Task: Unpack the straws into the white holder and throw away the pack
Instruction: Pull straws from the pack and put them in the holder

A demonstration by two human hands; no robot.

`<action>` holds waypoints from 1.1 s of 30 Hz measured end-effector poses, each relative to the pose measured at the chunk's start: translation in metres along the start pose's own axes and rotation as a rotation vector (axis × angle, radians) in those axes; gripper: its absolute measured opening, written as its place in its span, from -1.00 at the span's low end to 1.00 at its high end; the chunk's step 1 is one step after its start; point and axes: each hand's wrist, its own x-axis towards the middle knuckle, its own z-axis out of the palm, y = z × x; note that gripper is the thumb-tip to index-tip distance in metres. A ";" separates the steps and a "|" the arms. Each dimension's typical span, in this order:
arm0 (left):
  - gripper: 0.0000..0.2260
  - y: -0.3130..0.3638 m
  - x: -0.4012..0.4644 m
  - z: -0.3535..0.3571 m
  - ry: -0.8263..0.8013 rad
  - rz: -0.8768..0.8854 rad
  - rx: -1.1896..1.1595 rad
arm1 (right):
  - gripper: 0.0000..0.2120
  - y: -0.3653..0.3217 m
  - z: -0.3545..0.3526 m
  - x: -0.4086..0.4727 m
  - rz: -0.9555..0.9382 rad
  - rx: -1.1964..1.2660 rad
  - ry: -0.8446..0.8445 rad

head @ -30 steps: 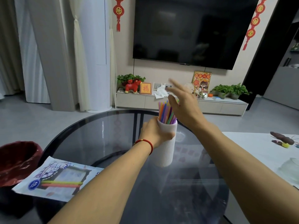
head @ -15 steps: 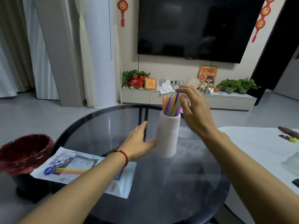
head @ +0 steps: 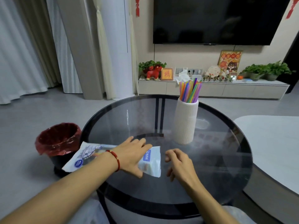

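Half done: coloured plastic straws [head: 190, 91] stand in the ribbed white holder [head: 185, 122], centre-right. Your left hand [head: 133, 155] lies flat, open, on the printed plastic pack [head: 152, 160]; right hand [head: 178, 160] loosely curled, empty. Bin next.

Middle of the flat white-and-blue plastic straw pack [head: 152, 160] covered by the left hand [head: 131, 156]. Print on its label too small to read. Lower ends of the bright plastic straws [head: 190, 91] sunk inside the ribbed white cylindrical holder [head: 185, 122]. Both forearms cut off at the frame's bottom edge.
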 end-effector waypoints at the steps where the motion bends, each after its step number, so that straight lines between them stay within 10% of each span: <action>1: -0.08 0.007 0.001 -0.006 0.029 0.032 0.026 | -0.78 0.002 0.001 -0.002 0.049 0.058 -0.025; 11: 0.18 0.037 0.019 -0.064 0.149 0.129 0.597 | -0.27 -0.002 -0.001 -0.006 0.244 0.463 -0.249; 18: 0.18 0.026 0.015 -0.062 0.136 0.064 0.575 | -0.66 -0.003 -0.008 -0.008 0.172 0.536 -0.360; 25: 0.12 -0.003 0.009 -0.026 0.061 -0.108 0.147 | -0.97 0.006 -0.048 0.004 0.101 0.650 0.009; 33: 0.23 -0.011 0.019 -0.006 -0.253 -0.213 -0.077 | -0.78 0.007 -0.105 -0.001 -0.280 0.553 0.338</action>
